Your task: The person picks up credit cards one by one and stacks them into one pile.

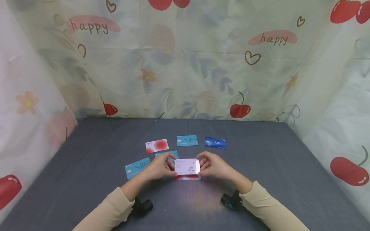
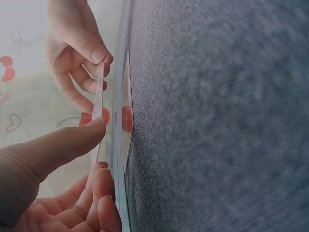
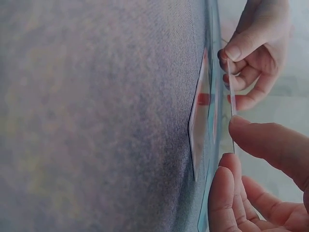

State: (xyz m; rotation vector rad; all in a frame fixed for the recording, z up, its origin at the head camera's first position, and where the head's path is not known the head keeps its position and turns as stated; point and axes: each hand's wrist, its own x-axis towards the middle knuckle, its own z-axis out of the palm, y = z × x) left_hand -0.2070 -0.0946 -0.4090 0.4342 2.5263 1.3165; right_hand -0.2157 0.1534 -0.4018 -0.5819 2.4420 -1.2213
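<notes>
You pinch the pale-pink rectangular plastic card (image 1: 185, 166), left hand (image 1: 160, 166) at 9 o'clock, right hand (image 1: 214, 165) at 3, presumably for steadiness.

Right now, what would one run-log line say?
left hand: pinches pink card | right hand: pinches other end | pink card: held above table | below: red-white card

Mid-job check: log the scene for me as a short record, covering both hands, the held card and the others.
Left hand: left hand pinches one end of the pale pink card
Right hand: right hand pinches its other end
Held card: raised off the dark table
Below it: red-patterned card on the table, mostly hidden in the head view
Back row, left to right: red-and-white card, teal card, dark blue card
Near left hand: two more teal cards, partly hidden
</notes>
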